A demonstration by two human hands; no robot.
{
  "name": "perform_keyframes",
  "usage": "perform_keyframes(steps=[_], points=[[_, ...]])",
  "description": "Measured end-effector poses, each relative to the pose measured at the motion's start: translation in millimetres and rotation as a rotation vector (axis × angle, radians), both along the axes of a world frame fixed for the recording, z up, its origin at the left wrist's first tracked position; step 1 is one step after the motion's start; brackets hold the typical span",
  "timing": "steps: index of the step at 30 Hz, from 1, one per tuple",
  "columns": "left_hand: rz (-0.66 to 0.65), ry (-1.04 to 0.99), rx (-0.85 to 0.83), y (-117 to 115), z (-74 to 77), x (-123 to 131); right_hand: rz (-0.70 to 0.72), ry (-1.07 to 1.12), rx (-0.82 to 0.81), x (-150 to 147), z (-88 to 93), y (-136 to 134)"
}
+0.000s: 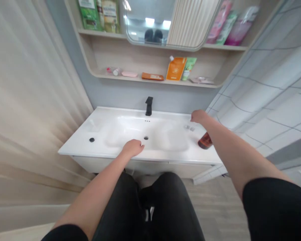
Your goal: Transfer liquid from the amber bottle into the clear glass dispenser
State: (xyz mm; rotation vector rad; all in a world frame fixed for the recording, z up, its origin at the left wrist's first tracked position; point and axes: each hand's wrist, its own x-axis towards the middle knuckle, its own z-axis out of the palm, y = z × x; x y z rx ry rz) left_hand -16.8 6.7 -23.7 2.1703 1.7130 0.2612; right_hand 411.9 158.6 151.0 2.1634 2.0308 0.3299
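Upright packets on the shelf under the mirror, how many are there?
2: an orange pouch and, just right of it, a green packet, both on the lower shelf. More could hide behind them.

The person wears a black short-sleeved top: the left sleeve [64, 233] and the right sleeve [273, 207] are plain, matte and end in a clean hem above the bare forearms. Below the chest, dark charcoal-black legwear [117, 207] of soft, matte fabric covers the thighs; the view doesn't show its length. Two small white drawstring tips [148, 214] hang at the centre. The left hand [132, 148] and right hand [199, 117] are bare.
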Motion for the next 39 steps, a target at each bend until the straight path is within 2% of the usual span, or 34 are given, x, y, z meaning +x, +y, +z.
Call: perform_keyframes(steps=[4, 7, 9, 12, 15, 17, 20, 25, 28, 31, 35, 39], points=[[0.01, -0.012, -0.005, 0, 1.3, -1, 0.121, 0.083, -0.033, -37, 26.6, -29], [0.012, -0.061, -0.013, -1, 4.1, -4, 0.29, 0.258, 0.005, -68, 30.9, -63], [-0.007, -0.159, -0.034, -2, 5.5, -5, 0.427, 0.418, -0.014, -87, 22.4, -87], [-0.062, -0.503, -0.076, -5, 5.2, 2, 0.624, 0.641, -0.063, -114, 0.0, -118], [-0.108, -0.848, -0.075, -9, 1.7, 22, 0.73, 0.744, -0.084, -140, -22.6, -139], [-0.12, -0.923, -0.053, -11, -1.8, 37, 0.768, 0.756, -0.077, -156, -34.9, -148], [-0.094, -0.959, -0.047, -11, -5.9, 48, 0.775, 0.817, -0.019, -172, -52.4, -155], [-0.074, -1.164, -0.074, -9, -6.9, 40, 0.621, 1.246, 0.14, -183, -92.2, -158], [-0.015, -1.172, -0.052, -7, -7.2, 37, 0.524, 1.458, 0.027, -188, -121.8, -156], [0.031, -1.116, -0.035, -3, -9.6, 36, 0.517, 1.618, -0.128, -193, -147.9, -153], [-0.086, -1.116, -0.085, -3, -11.0, 34, 0.458, 1.745, -0.052, -195, -170.1, -150], [-0.041, -1.106, -0.033, -4, -5.4, 34, 0.412, 1.723, -0.029, -192, -179.3, -151]])
